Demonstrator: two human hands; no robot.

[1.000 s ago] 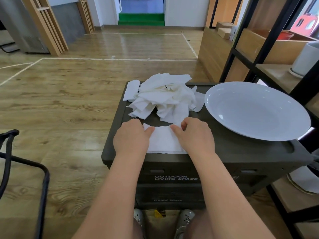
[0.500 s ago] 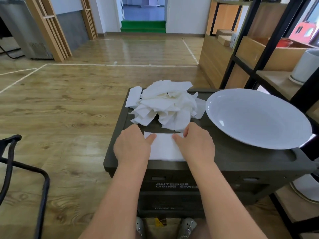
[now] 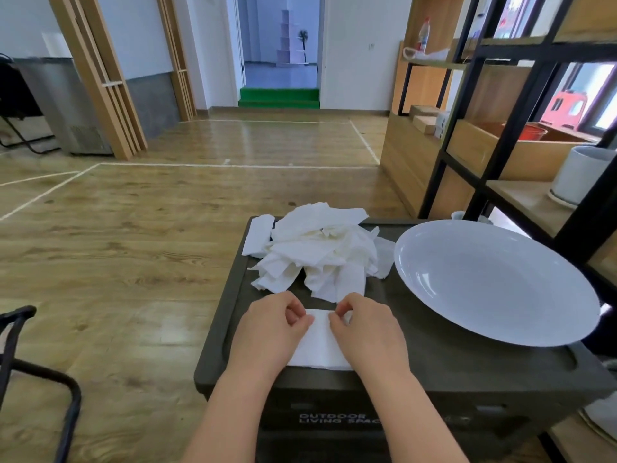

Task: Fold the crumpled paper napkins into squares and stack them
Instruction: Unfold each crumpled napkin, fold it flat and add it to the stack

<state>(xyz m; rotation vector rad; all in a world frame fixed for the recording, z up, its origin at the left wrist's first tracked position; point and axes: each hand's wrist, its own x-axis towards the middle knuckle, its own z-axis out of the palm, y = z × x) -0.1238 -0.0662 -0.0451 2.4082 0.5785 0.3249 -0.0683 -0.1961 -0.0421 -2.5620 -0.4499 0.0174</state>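
Note:
A flat white napkin (image 3: 320,342) lies near the front edge of the dark box lid (image 3: 434,362). My left hand (image 3: 267,332) pinches the napkin's far edge on the left side, fingers curled. My right hand (image 3: 367,332) pinches the same far edge on the right side. Both hands cover the napkin's side parts. Behind them a heap of crumpled white napkins (image 3: 317,252) fills the lid's far left part. One narrow folded napkin (image 3: 257,235) lies at the heap's left.
A large white plate (image 3: 494,279) takes up the lid's right half. A black metal shelf frame (image 3: 494,135) with a white pot (image 3: 581,175) stands to the right. A black chair frame (image 3: 40,372) is at the lower left. Wooden floor stretches ahead.
Both hands moved closer together on the napkin and their fingers curled from flat pressing into a pinch on its far edge. The camera tilted up.

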